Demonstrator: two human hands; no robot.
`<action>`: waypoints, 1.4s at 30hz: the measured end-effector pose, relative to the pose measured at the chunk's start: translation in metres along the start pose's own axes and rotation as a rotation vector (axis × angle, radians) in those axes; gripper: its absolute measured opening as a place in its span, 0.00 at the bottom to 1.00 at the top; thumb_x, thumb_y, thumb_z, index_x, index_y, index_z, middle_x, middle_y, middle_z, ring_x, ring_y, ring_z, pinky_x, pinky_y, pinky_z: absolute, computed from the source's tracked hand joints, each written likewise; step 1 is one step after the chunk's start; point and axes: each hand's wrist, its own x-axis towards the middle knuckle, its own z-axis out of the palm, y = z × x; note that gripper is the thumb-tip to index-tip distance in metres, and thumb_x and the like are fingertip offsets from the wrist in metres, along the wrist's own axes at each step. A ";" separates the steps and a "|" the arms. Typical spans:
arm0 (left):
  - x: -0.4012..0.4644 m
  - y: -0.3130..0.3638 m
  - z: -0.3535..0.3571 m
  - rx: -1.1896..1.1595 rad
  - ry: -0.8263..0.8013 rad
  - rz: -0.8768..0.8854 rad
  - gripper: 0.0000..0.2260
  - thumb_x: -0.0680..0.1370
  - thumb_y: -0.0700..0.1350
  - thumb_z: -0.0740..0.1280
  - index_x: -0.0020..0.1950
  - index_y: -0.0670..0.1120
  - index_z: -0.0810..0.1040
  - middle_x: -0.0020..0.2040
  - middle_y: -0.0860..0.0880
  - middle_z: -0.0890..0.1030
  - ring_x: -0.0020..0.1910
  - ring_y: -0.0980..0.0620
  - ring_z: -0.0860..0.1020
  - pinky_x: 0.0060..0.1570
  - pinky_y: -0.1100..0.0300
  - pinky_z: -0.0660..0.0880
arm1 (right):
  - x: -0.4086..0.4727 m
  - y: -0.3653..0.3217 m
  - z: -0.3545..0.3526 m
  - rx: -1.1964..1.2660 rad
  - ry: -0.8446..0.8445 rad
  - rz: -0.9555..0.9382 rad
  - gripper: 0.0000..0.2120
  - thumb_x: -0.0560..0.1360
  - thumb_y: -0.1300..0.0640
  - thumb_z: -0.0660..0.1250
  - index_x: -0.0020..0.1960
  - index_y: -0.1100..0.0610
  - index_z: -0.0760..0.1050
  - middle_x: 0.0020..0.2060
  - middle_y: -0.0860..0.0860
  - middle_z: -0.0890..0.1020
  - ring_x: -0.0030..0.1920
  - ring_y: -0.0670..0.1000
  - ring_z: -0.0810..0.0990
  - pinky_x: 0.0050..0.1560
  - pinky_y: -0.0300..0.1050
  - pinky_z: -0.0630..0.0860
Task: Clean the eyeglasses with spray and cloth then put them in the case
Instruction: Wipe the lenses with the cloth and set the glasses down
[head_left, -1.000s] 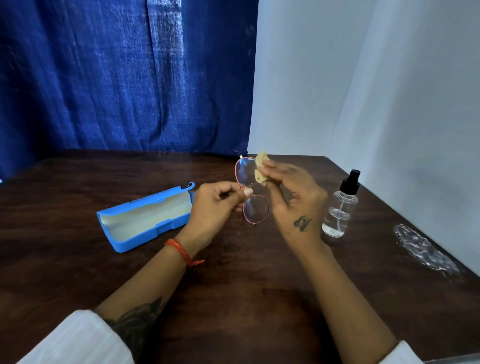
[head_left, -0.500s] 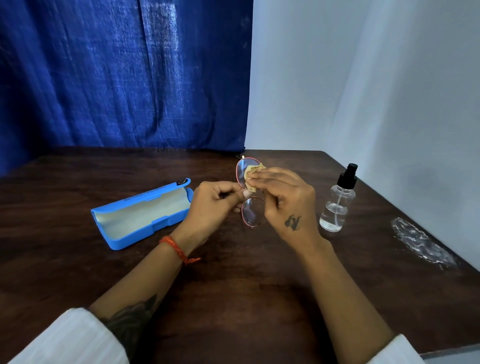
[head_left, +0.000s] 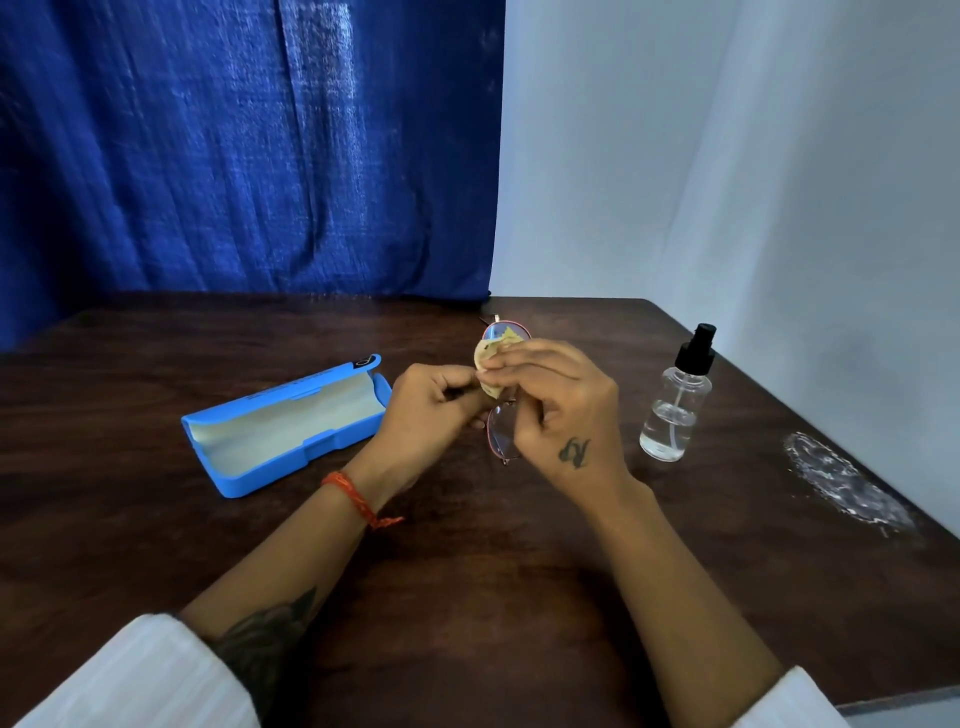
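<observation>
Red-rimmed eyeglasses (head_left: 500, 435) are held upright above the dark wooden table (head_left: 467, 571), one lens over the other. My left hand (head_left: 431, 410) pinches the frame at the bridge. My right hand (head_left: 558, 410) presses a small beige cloth (head_left: 488, 356) against the upper lens, its fingers covering most of that lens. The lower lens shows between the two hands. The blue glasses case (head_left: 283, 428) lies open on the table to the left, pale lining up. A clear spray bottle (head_left: 678, 400) with a black pump stands to the right.
A crumpled clear plastic wrapper (head_left: 844, 486) lies near the table's right edge. A blue curtain (head_left: 249, 145) hangs behind the table, with a pale wall (head_left: 727, 156) at the right. The table's front edge runs at lower right.
My right hand with the cloth has slid left and down across the upper lens, closer to my left hand. The glasses stay held at the same spot.
</observation>
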 end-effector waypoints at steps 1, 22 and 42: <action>0.000 0.000 0.000 -0.011 -0.007 -0.011 0.06 0.73 0.38 0.69 0.40 0.48 0.83 0.35 0.45 0.81 0.34 0.54 0.77 0.36 0.64 0.75 | 0.000 0.001 -0.002 -0.016 0.021 0.011 0.15 0.63 0.73 0.60 0.40 0.62 0.83 0.41 0.53 0.85 0.46 0.52 0.82 0.54 0.41 0.76; 0.002 0.001 -0.003 -0.035 -0.009 -0.008 0.04 0.72 0.40 0.70 0.38 0.48 0.83 0.32 0.54 0.82 0.32 0.57 0.76 0.34 0.67 0.75 | 0.006 0.011 -0.007 -0.035 0.314 0.196 0.17 0.64 0.76 0.63 0.44 0.60 0.82 0.43 0.49 0.83 0.46 0.50 0.82 0.52 0.40 0.76; 0.000 0.008 -0.005 -0.112 0.050 0.026 0.05 0.73 0.37 0.69 0.40 0.45 0.83 0.31 0.55 0.82 0.31 0.59 0.76 0.35 0.68 0.74 | 0.006 0.003 -0.011 0.897 0.061 0.924 0.12 0.72 0.71 0.65 0.47 0.56 0.79 0.42 0.51 0.85 0.45 0.49 0.82 0.44 0.40 0.79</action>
